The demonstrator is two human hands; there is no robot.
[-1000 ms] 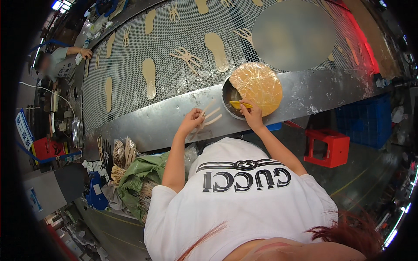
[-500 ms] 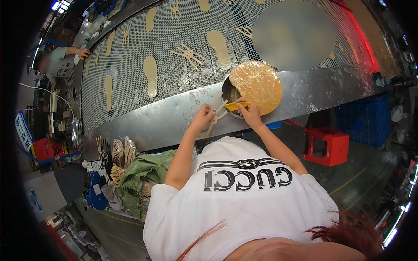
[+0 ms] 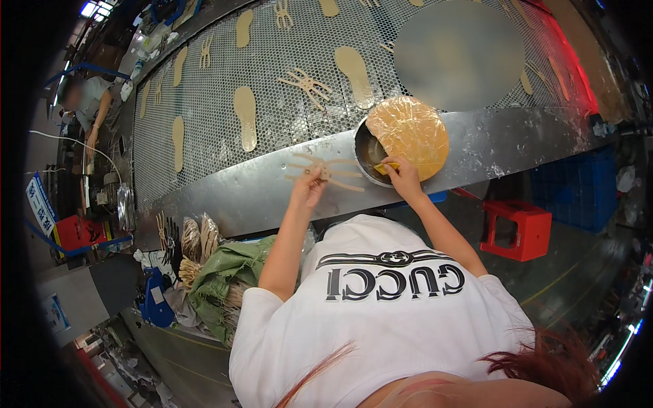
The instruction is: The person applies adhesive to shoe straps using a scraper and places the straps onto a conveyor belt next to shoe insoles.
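Note:
My left hand point(image 3: 309, 188) is pinched on a beige strappy sandal upper point(image 3: 326, 175), its thin straps spreading out on both sides above the metal ledge. A small flat yellow tool point(image 3: 386, 167), like a scraper or sponge, is gripped in the fingers of my right hand point(image 3: 406, 179). That tool sits in the opening of a round dark pot point(image 3: 368, 145), its lower edge hidden inside. A yellow-orange cover point(image 3: 413, 136) wrapped in clear film lies over most of the pot. On the mesh beyond are a beige insole point(image 3: 245, 117) and another strappy upper point(image 3: 305, 85).
A smooth metal ledge point(image 3: 238, 185) fronts the wide mesh belt point(image 3: 218, 129), where several insoles and uppers lie spaced out. Left of me is a green sack point(image 3: 228, 277). A red stool point(image 3: 517, 231) and blue crate point(image 3: 575, 187) stand right. Another person point(image 3: 92, 105) is far left.
The sandal upper in my left hand has moved left, away from the pot, and now lies spread sideways. My right hand has lowered the yellow tool into the pot's opening.

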